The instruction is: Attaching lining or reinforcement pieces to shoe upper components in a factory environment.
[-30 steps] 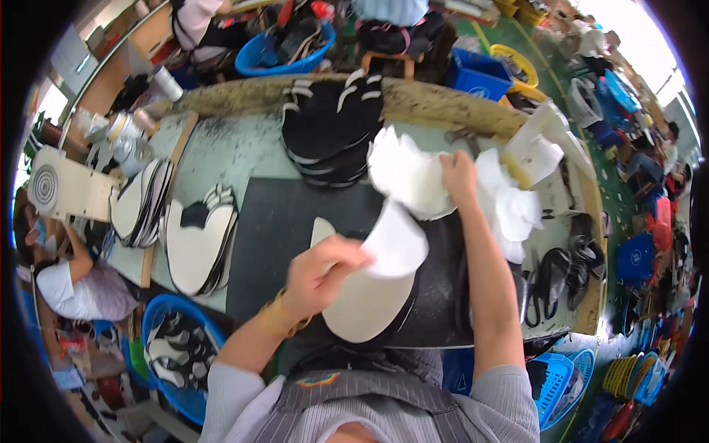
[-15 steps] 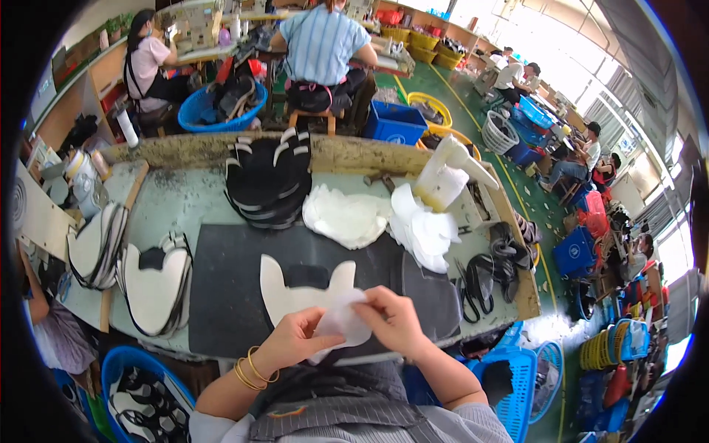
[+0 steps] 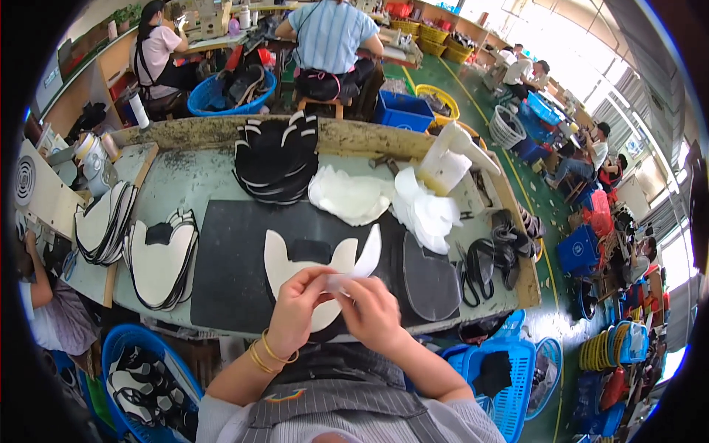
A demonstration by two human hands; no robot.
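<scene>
My left hand (image 3: 297, 308) and my right hand (image 3: 371, 316) are close together, their fingertips pinching a thin white curved sheet (image 3: 368, 252). One end of the sheet rises beyond my fingers; the rest is bent and partly hidden between them. Under my hands lies a cream, U-notched shoe-upper piece (image 3: 278, 264) with dark edging, resting on a black mat (image 3: 225, 258). Beyond the mat sits a pile of creamy white pieces (image 3: 347, 197). To its right, more thin white sheets (image 3: 422, 215) lie in a loose heap.
A stack of black pieces (image 3: 272, 166) stands at the back, and cream uppers (image 3: 156, 269) are stacked at left. Black-handled scissors (image 3: 471, 284) lie right of a clear rounded sheet (image 3: 430, 288). A wooden rim (image 3: 185, 131) borders the table. Blue baskets (image 3: 517, 384) stand below.
My hands have drawn closer together. The white sheet, broad side toward me before, is now turned more edge-on, with one end pointing up. The view has shifted slightly.
</scene>
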